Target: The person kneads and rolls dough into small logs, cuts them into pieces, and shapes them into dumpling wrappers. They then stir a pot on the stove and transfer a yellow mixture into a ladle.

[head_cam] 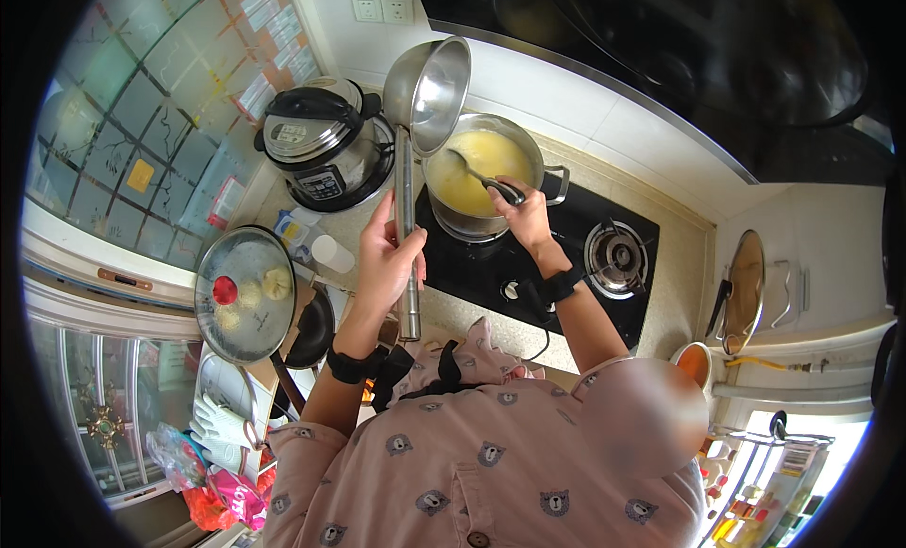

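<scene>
My left hand (393, 247) grips the long metal handle of a large steel ladle (440, 95), whose deep bowl is tilted up beside and above the pot's left rim. In my right hand (522, 215) is the dark handle of a spoon (467, 164), its head dipping into the liquid. That yellow liquid (495, 151) partly fills a two-handled steel pot (471, 226). Under the pot is the left burner of a black gas stove (460, 272); whether a flame burns there is hidden.
An electric pressure cooker (322, 141) stands left of the pot. Lower left is a round tray (248, 343) with several small food pieces. A bare burner (617, 258) lies to the right, and a range hood (637, 59) overhangs the back. A pot lid (747, 293) leans by the right wall.
</scene>
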Demonstrator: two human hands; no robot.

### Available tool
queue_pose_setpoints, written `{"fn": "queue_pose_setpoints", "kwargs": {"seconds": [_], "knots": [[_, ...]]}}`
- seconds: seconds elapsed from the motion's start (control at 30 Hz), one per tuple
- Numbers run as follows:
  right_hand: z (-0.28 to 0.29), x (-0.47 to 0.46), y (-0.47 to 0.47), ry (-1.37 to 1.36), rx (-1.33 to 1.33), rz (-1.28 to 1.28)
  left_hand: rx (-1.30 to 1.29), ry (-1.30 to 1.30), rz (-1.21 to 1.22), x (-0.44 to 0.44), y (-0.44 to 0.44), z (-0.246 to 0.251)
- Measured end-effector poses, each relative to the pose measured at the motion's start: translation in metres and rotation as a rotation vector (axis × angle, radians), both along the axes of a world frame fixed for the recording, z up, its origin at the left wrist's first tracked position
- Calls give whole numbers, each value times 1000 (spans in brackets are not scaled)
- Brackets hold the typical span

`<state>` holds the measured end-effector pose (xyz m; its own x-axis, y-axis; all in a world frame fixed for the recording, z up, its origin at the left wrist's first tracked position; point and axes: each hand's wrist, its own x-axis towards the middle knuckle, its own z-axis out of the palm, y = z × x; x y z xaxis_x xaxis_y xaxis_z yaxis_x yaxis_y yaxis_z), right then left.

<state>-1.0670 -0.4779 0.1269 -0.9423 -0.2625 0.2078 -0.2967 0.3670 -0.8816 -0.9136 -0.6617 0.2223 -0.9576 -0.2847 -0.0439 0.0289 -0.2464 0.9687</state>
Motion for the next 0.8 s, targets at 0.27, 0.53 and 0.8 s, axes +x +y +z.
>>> {"fn": "queue_pose_setpoints", "kwargs": {"seconds": [0.27, 0.53, 0.8], "knots": [[-9, -17, 23, 509, 596, 204, 6, -10, 11, 1, 0, 4], [0, 3, 35, 459, 569, 2, 21, -9, -4, 2, 3, 6], [5, 34, 33, 45, -50, -237, 51, -20, 2, -4, 7, 2]]}}
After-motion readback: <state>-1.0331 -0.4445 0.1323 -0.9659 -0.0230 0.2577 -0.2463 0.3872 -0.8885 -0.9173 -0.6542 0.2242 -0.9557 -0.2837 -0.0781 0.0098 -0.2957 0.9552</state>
